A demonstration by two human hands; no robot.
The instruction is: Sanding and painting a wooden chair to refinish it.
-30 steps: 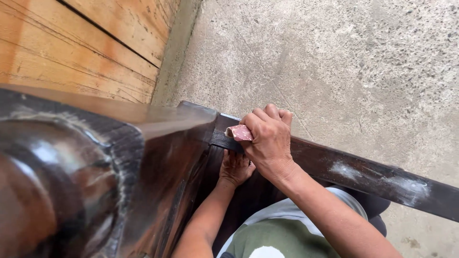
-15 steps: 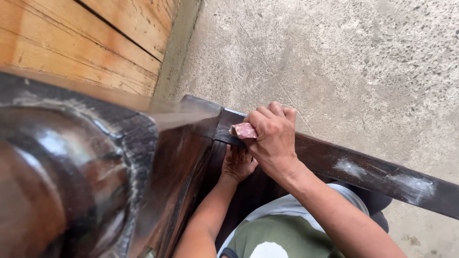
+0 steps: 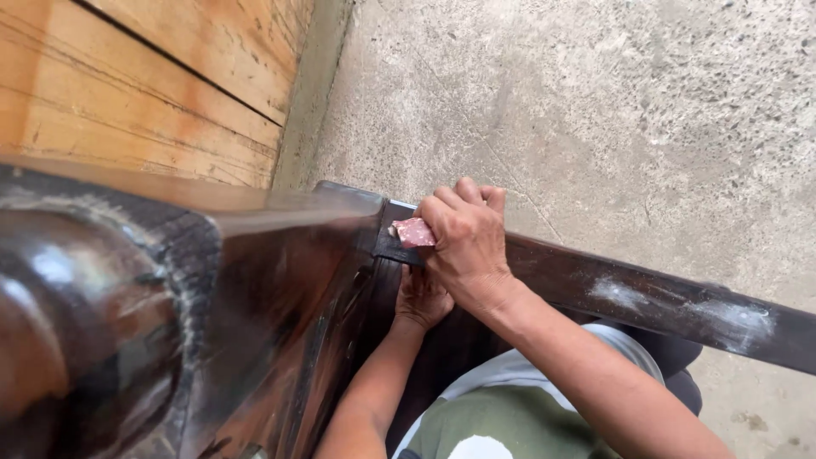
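One pink sandpaper scrap (image 3: 414, 231) was pinched in the right hand (image 3: 466, 246) against the rail (image 3: 646, 297) beside the post (image 3: 170, 323); since a second before it had barely shifted, so rubbing stayed at that joint. The left hand (image 3: 422, 299) was pressed, fingers curled, under the rail; two hands, one rail, two pale sanded patches (image 3: 731, 316) were counted.

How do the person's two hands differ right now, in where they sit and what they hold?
The right hand lies on top of the dark varnished wooden rail, pinching a small reddish piece of sandpaper. The left hand sits lower, under the rail against the dark wooden panel, with nothing visible in it. Both touch the same dark furniture near the corner joint.
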